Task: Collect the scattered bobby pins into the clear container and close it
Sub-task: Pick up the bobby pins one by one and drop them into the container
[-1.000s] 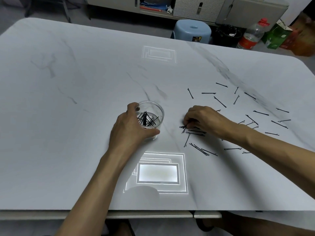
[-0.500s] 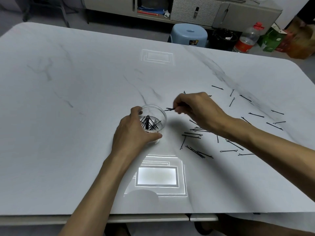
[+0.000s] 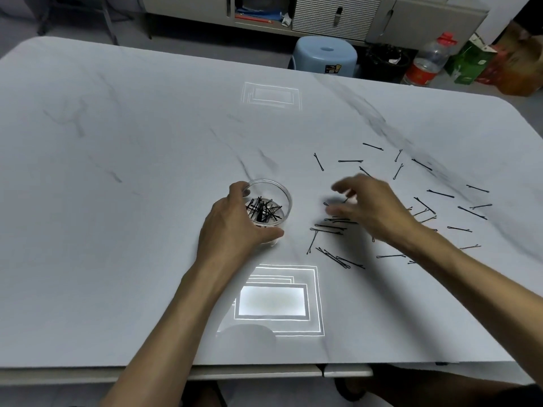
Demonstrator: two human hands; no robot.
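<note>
On the marble surface [image 3: 147, 201], my left hand [image 3: 232, 227] wraps its grip around the clear container [image 3: 269, 205], thumb at the near wall, fingers at the far rim; a heap of black pins [image 3: 264, 208] lies inside, no lid on. Just right of that grip, my right hand [image 3: 373, 207] hovers blurred, fingers loosely spread; I cannot tell whether it holds anything. Scattered bobby pins [image 3: 332, 227] lie beneath and beyond it, out to the right.

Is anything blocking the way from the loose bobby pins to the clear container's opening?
Nothing visible. The clear container is open-topped with no lid on it; the left hand grips its left side, and bare table lies between it and the bobby pins.
</note>
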